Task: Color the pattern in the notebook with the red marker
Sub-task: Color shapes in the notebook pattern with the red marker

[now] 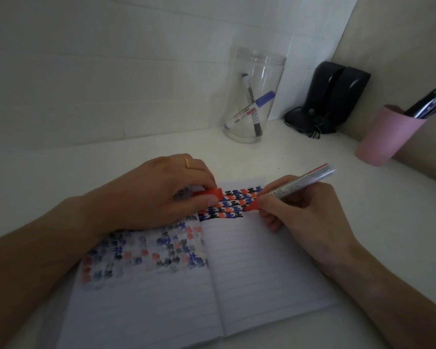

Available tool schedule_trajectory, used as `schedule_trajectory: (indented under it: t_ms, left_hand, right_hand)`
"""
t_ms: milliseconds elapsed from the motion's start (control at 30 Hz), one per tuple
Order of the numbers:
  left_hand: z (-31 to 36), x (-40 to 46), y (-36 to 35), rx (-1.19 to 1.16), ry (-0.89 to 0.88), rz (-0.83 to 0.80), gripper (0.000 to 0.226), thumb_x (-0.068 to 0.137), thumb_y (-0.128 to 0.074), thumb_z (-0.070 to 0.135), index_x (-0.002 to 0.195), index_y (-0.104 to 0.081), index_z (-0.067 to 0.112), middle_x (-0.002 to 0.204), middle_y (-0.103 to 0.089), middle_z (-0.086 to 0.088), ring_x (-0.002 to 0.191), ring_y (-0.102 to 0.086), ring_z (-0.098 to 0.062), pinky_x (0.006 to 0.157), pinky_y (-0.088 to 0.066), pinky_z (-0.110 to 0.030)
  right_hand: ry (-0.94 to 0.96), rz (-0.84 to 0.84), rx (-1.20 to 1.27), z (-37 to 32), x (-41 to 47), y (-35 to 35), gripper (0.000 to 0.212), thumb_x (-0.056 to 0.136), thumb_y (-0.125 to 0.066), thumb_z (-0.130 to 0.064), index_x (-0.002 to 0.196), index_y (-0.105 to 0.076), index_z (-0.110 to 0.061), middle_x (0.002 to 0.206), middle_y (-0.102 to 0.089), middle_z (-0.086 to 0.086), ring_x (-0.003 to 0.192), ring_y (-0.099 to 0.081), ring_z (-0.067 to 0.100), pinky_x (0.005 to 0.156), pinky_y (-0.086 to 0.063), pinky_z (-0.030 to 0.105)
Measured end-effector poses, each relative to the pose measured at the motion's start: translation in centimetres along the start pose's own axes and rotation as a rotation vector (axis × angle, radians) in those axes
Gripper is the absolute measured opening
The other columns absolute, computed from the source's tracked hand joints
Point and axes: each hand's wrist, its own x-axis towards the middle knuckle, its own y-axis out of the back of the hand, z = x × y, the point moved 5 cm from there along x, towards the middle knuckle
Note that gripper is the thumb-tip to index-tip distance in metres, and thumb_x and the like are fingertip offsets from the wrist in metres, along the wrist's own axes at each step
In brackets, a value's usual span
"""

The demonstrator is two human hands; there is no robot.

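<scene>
The right hand (pixel 305 212) is clamped on the red marker (pixel 293 186), its red end down at the pattern (pixel 233 204). The left hand (pixel 159 195) pinches the red cap (pixel 210 192) while resting on the notebook (pixel 212 268). The pattern lies between the hands, at the top of the right page. Judged progress: several rows coloured in red, blue and black; the lined page below remains blank.
</scene>
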Motion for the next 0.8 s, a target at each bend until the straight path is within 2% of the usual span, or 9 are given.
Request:
schedule_trajectory:
  t_ms: [133, 267, 800]
  left_hand:
    - [-0.03, -0.01, -0.02, 0.002, 0.010, 0.001, 0.029, 0.100, -0.054, 0.047, 0.112, -0.071, 0.027, 0.112, -0.070, 0.014, 0.102, -0.064, -0.006, 0.089, -0.053, -0.033]
    - [0.08, -0.02, 0.10, 0.006, 0.006, -0.002, 0.032, 0.100, -0.051, 0.048, 0.112, -0.071, 0.026, 0.112, -0.070, 0.013, 0.101, -0.064, -0.005, 0.088, -0.053, -0.033]
    - [0.33, -0.05, 0.18, 0.008, 0.008, -0.009, 0.035, 0.100, -0.048, 0.052, 0.112, -0.071, 0.028, 0.112, -0.070, 0.015, 0.102, -0.064, -0.004, 0.088, -0.054, -0.032]
  right_hand:
    - [0.003, -0.018, -0.024, -0.23, -0.17, -0.10, 0.002, 0.077, -0.078, -0.014, 0.077, -0.081, -0.015, 0.065, -0.077, 0.007, 0.054, -0.072, 0.017, 0.054, -0.058, 0.024]
    - [-0.014, 0.040, -0.068, -0.01, -0.09, 0.05, 0.017, 0.066, -0.075, -0.031, 0.076, -0.080, -0.018, 0.062, -0.077, 0.004, 0.053, -0.072, 0.017, 0.056, -0.059, 0.027]
    - [-0.010, 0.035, -0.050, 0.19, 0.05, 0.11, 0.016, 0.065, -0.073, -0.029, 0.073, -0.078, -0.017, 0.059, -0.074, 0.007, 0.051, -0.069, 0.019, 0.053, -0.058, 0.031]
